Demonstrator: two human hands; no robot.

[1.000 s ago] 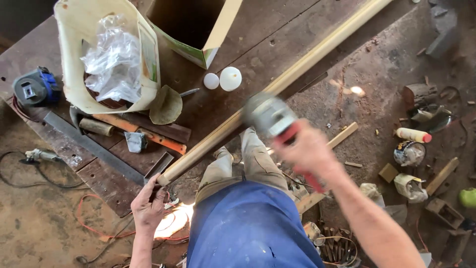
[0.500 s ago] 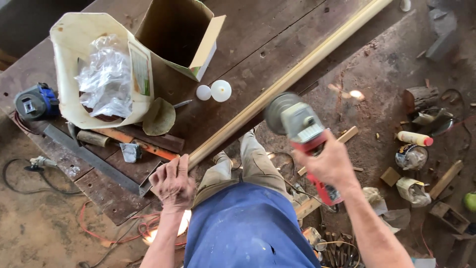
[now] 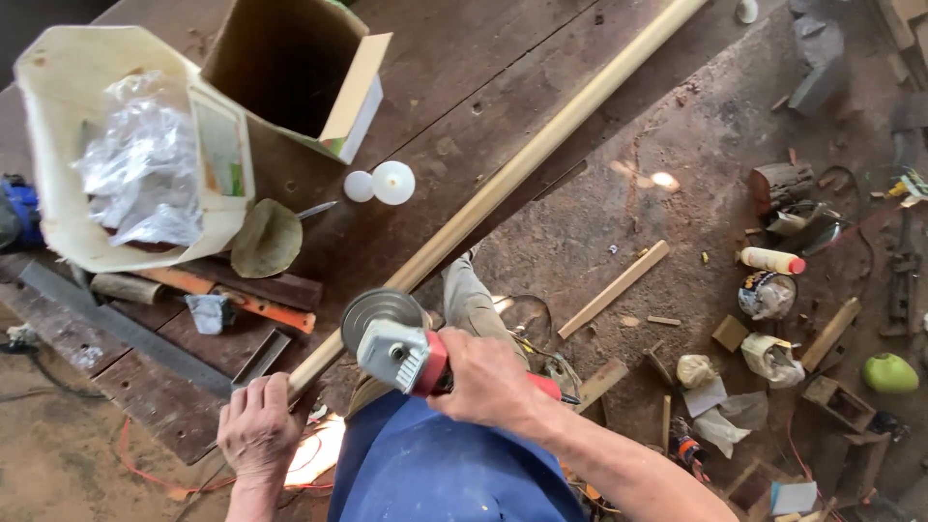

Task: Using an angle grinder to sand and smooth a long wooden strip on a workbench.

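A long pale wooden pole (image 3: 522, 164) lies diagonally across the dark plank workbench (image 3: 464, 68), from the top right down to the near edge. My left hand (image 3: 259, 425) grips the pole's near end. My right hand (image 3: 488, 379) holds a red and grey angle grinder (image 3: 396, 348), its round disc just above the pole close to my left hand. My blue shirt and a trouser leg fill the bottom centre.
On the bench stand an open cardboard box (image 3: 290, 77), a cream tub (image 3: 58, 193) with plastic bags, two white caps (image 3: 382, 184), a trowel (image 3: 269, 237) and metal bars. The dirt floor at right holds wood offcuts (image 3: 617, 288), a glue bottle (image 3: 771, 260), tape rolls and cables.
My right hand has brought the grinder down and left, from raised over the floor to the pole's near end. My left hand has moved onto the pole and gripped it.
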